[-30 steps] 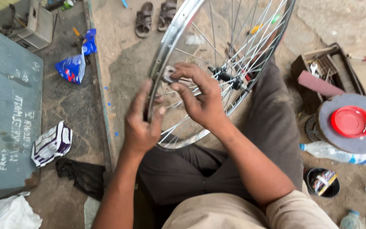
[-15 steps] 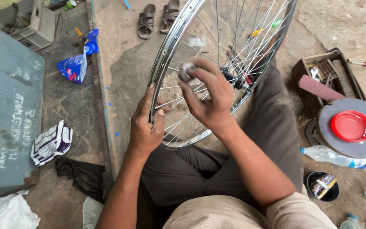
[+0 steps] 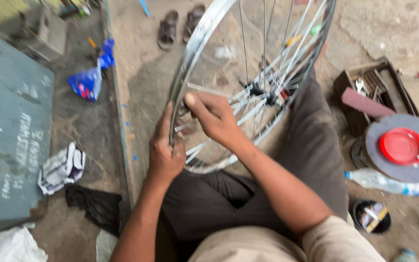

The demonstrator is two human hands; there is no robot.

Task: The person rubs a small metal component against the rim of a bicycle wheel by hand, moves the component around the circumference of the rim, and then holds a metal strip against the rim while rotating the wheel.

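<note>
Grey board [image 3: 10,136]: flat on the floor at the far left, chalk marks on it.
Crumpled wrapper [image 3: 61,167]: white and dark, lying beside the board, with a black cloth [image 3: 93,206] just below it.
Blue bag [image 3: 87,81]: on the floor farther up, near a raised concrete edge.
Left hand [image 3: 165,150]: clenched around the wheel rim, thumb side up.
Bicycle wheel [image 3: 204,39]: bare silver rim with spokes, upright and tilted, resting against the person's lap over dark trousers.
Right hand [image 3: 214,116]: reaching in among the spokes just inside the rim, fingertips pinched on something small; what it is cannot be told.
Sandals [image 3: 178,24]: a pair on the floor beyond the wheel.
Wooden tool tray [image 3: 372,90]: to the right, holding tools.
Red lid [image 3: 402,145]: on a round grey disc.
Plastic bottle [image 3: 384,180]: lying just below the disc.
</note>
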